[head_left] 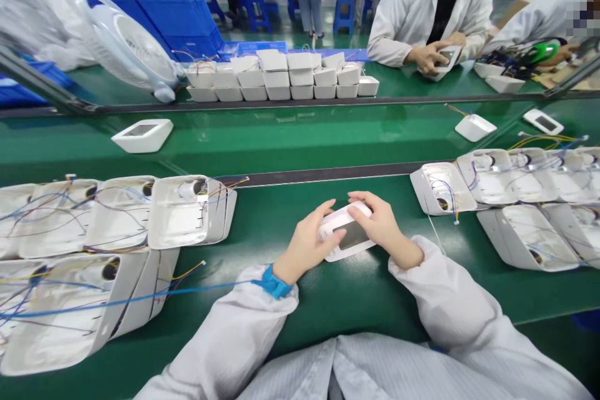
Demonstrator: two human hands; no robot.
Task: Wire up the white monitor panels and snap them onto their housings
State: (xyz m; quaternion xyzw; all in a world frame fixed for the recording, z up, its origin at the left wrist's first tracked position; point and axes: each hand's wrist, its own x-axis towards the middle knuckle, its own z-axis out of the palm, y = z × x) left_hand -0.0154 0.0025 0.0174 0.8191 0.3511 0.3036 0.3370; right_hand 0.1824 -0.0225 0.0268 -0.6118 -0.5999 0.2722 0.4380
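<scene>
Left hand [307, 240] and right hand [383, 225], fingers curled, are gripping opposite ends of a white screened unit [356, 239] at near centre over the green bench [337, 300]. Wired housings [175, 225] are crowding the left, more housings [497, 180] the right; a blue cord [187, 290] is crossing near left.

Through the head view I can read no text, label, brand, number or sign. On the white device [350, 235] at near centre, small marks [323, 234] at its left end are too tiny for me to make out, and its grey screen [358, 237] gives me no legible characters. I get nothing readable from the white unit [143, 135] at left or the smaller white unit [544, 122] at far right. The far-left fan [135, 44] shows me no legible lettering.
</scene>
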